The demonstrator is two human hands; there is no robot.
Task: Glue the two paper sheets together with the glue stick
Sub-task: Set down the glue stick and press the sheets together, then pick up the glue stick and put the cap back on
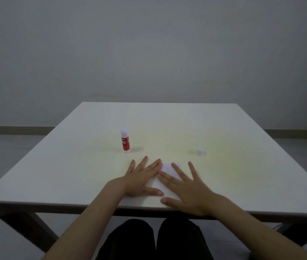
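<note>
White paper sheets (167, 168) lie stacked near the table's front edge, mostly covered by my hands. My left hand (141, 179) lies flat, fingers spread, on the left part of the paper. My right hand (188, 190) lies flat on the right part, its fingers fanned out. Neither hand grips anything. The red glue stick (125, 142) stands upright behind my left hand, its white tip bare. Its white cap (200, 152) sits apart on the table, behind my right hand.
The white table (242, 166) fills the middle of the view, its front edge just below my wrists. My dark-clothed legs (154, 241) show under it. A grey wall stands behind the table.
</note>
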